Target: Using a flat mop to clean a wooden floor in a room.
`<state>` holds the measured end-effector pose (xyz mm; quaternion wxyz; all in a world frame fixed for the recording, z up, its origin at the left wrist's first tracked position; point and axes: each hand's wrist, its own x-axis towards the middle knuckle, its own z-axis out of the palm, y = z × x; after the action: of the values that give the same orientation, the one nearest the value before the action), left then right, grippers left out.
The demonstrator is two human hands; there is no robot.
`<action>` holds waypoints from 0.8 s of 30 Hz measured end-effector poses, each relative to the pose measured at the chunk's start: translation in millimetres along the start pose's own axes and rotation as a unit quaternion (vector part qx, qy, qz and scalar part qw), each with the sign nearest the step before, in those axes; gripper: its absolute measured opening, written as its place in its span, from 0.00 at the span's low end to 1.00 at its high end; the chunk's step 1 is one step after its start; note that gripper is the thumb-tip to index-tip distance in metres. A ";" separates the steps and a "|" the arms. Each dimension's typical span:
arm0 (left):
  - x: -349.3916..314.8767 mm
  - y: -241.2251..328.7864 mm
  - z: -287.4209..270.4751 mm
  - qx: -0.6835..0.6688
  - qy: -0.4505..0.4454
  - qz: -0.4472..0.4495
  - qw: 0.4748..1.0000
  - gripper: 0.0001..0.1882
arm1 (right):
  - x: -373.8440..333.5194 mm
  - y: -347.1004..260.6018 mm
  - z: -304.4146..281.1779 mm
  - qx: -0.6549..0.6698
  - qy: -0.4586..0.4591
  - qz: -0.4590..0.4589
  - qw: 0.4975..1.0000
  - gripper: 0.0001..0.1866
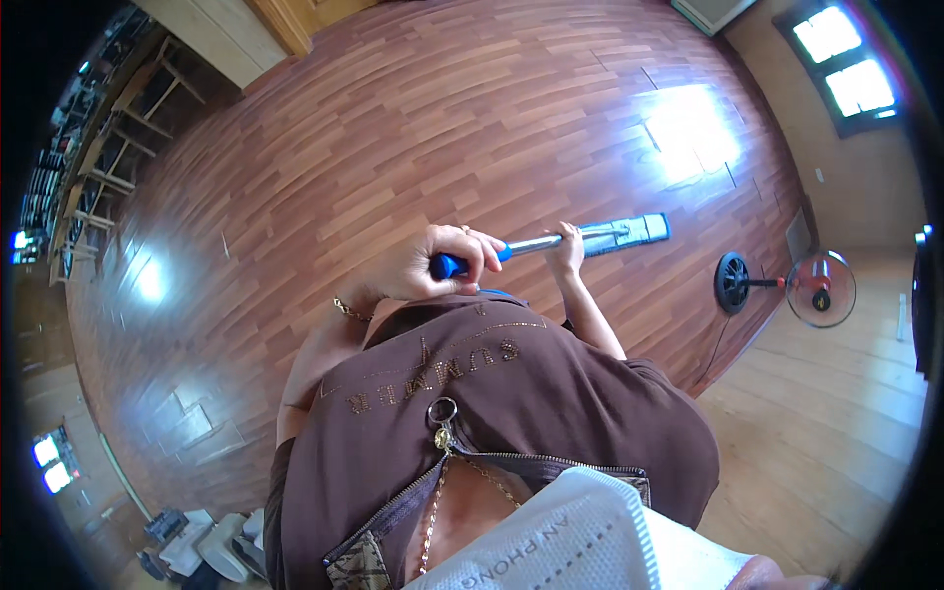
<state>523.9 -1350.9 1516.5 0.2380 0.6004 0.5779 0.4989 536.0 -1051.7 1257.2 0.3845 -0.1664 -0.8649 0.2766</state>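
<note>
A flat mop (pixel 534 244) with a blue grip, a shiny metal pole and a flat rectangular head (pixel 639 230) stretches across the front of my body. My left hand (pixel 442 260) is wrapped round the blue grip at its near end. Further along, my right hand (pixel 564 250) closes round the metal pole, close to the head. The mop's head points away to the right, over the wooden floor (pixel 413 147); whether it touches the boards I cannot tell.
To the right a pedestal fan (pixel 823 295) with a round black base (pixel 732 283) trails a cable over the floor. Wooden chairs or stools (pixel 113 180) line the far left wall. Pale objects (pixel 202 544) are clustered at the lower left. Sunlight glares on the boards.
</note>
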 end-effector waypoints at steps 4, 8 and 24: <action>21.1 52.2 -63.4 0.036 -0.024 -0.003 0.999 0.09 | 49.1 -48.2 2.6 0.016 0.025 0.012 0.999 0.08; 97.8 -25.9 -51.1 0.075 0.001 0.016 0.997 0.09 | 123.8 49.3 20.4 0.059 -0.032 -0.029 0.997 0.09; 229.2 -448.2 146.2 0.216 0.202 -0.022 0.955 0.10 | 211.7 453.4 269.4 0.069 -0.297 -0.271 0.913 0.06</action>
<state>409.1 -996.8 1147.4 -0.0082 0.5108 0.7211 0.4680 228.7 -681.3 955.0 0.1802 0.1909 -0.9299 0.2575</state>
